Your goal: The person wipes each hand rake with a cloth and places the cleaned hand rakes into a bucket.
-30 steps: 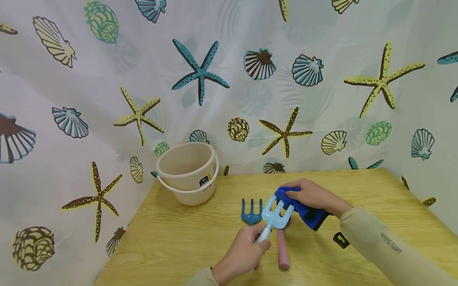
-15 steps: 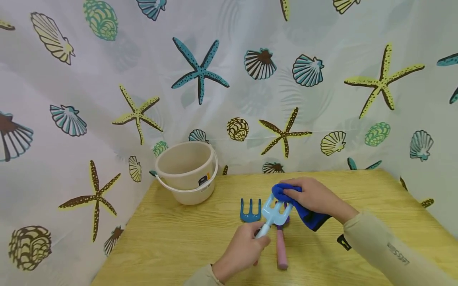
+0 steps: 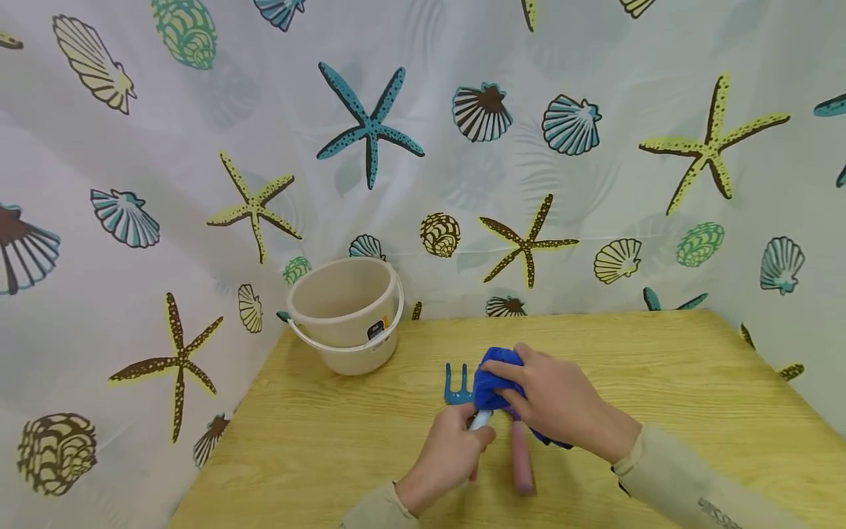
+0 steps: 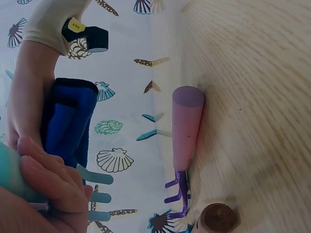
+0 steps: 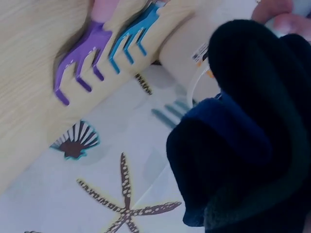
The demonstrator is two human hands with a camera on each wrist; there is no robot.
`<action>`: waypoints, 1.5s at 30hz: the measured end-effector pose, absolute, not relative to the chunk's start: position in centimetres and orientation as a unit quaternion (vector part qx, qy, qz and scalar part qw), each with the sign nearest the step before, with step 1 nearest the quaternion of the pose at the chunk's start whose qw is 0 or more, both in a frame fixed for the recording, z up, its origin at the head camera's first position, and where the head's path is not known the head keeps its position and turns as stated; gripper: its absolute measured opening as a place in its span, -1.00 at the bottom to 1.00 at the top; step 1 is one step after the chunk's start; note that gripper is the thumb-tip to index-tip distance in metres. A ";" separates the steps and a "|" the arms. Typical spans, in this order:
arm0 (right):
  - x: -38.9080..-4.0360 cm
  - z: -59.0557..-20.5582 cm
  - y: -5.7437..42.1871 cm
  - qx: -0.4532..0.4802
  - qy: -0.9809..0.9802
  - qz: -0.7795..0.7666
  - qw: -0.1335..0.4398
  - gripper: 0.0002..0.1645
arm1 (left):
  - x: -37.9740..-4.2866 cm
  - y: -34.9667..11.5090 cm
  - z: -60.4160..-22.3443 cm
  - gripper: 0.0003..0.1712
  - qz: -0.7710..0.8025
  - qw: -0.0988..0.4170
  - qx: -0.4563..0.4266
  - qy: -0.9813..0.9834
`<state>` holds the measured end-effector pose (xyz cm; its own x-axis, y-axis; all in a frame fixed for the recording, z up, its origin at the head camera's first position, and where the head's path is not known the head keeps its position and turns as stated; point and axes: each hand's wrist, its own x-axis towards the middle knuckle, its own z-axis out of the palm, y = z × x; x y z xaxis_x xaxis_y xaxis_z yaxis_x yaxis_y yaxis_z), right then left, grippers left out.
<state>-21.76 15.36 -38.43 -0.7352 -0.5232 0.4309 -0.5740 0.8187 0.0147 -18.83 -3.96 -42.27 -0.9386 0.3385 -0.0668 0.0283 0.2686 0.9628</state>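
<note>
My left hand (image 3: pixel 449 452) grips the handle of a light blue hand fork (image 3: pixel 481 419), held up over the table. My right hand (image 3: pixel 562 397) holds a bunched blue cloth (image 3: pixel 494 378) against the fork's head, which the cloth hides in the head view. In the left wrist view the fork's tines (image 4: pixel 100 197) stick out past the cloth. Below the hands lies a purple hand fork (image 5: pixel 87 53) with a pink handle (image 3: pixel 522 459). Left of it is a darker blue hand fork (image 3: pixel 457 386), partly covered by the left hand and cloth.
A cream bucket (image 3: pixel 344 334) with a white carrying handle stands at the table's back left corner. The wood-grain table (image 3: pixel 317 441) meets a white curtain (image 3: pixel 595 198) printed with shells and starfish at the back and sides.
The right hand and cloth have moved from the tine tips down and left over the light blue fork's head, covering it in the head view. The left hand keeps its grip.
</note>
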 end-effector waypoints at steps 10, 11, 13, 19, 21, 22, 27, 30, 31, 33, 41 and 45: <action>-23.4 -39.1 16.6 0.232 -0.948 0.055 0.209 -0.55 | -18.3 -3.6 -42.1 -0.95 0.591 0.150 0.108 0.785; -23.0 -39.0 16.4 0.243 -0.945 0.052 0.213 -0.55 | -18.4 -3.6 -42.1 -0.95 0.590 0.149 0.108 0.786; -22.1 -38.9 15.7 0.273 -0.935 0.047 0.223 -0.55 | -18.6 -3.6 -42.1 -0.94 0.589 0.146 0.106 0.788; -21.0 -38.1 14.5 0.311 -0.916 0.040 0.248 -0.52 | -18.9 -3.7 -41.8 -0.91 0.583 0.127 0.104 0.796; -21.6 -38.1 14.7 0.296 -0.919 0.036 0.256 -0.52 | -18.8 -3.6 -41.6 -0.95 0.581 0.120 0.106 0.798; -22.0 -38.2 14.9 0.285 -0.922 0.033 0.259 -0.52 | -18.8 -3.6 -41.5 -0.96 0.582 0.118 0.106 0.798; -24.0 -38.7 15.9 0.231 -0.939 0.028 0.251 -0.52 | -18.3 -3.4 -41.5 -0.92 0.585 0.131 0.104 0.794; -23.8 -38.8 16.0 0.228 -0.944 0.034 0.236 -0.52 | -18.1 -3.5 -41.7 -0.92 0.585 0.136 0.105 0.793; -23.4 -38.8 15.8 0.233 -0.944 0.036 0.232 -0.52 | -18.1 -3.4 -41.9 -0.95 0.584 0.135 0.107 0.793; -22.3 -38.7 15.3 0.255 -0.938 0.032 0.231 -0.52 | -18.2 -3.4 -42.1 -0.95 0.582 0.127 0.114 0.795; -21.8 -38.0 13.7 0.284 -0.934 0.032 0.215 -0.48 | -18.5 -3.7 -42.0 -0.90 0.557 0.121 0.113 0.814; -23.6 -38.5 14.4 0.258 -0.937 0.028 0.233 -0.49 | -18.5 -3.7 -41.7 -0.88 0.557 0.127 0.114 0.813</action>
